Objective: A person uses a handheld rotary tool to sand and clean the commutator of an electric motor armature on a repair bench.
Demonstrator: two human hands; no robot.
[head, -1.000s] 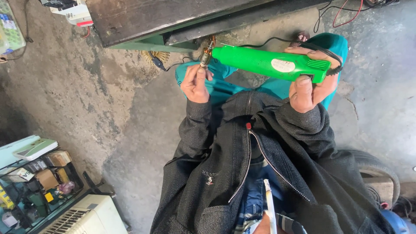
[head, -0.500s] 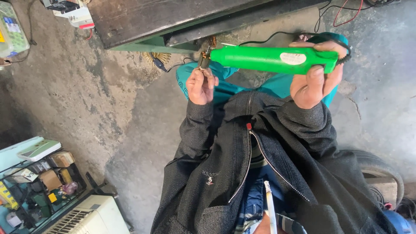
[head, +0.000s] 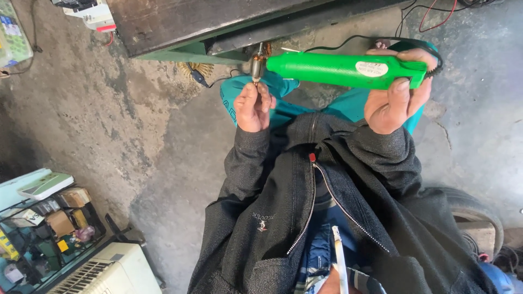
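**Green power tool held up in both hands**

Green power tool (head: 348,69) is hanging level before a dark workbench edge (head: 218,27). Right hand (head: 395,98) is gripping its rear; left hand (head: 253,106) is pinching the metal nose (head: 257,65).

A bright green tool (head: 348,69) with a white oval label is seen above a dark grey jacket (head: 305,218); teal trousers (head: 272,103) and a grey mottled floor (head: 109,120) are shown.
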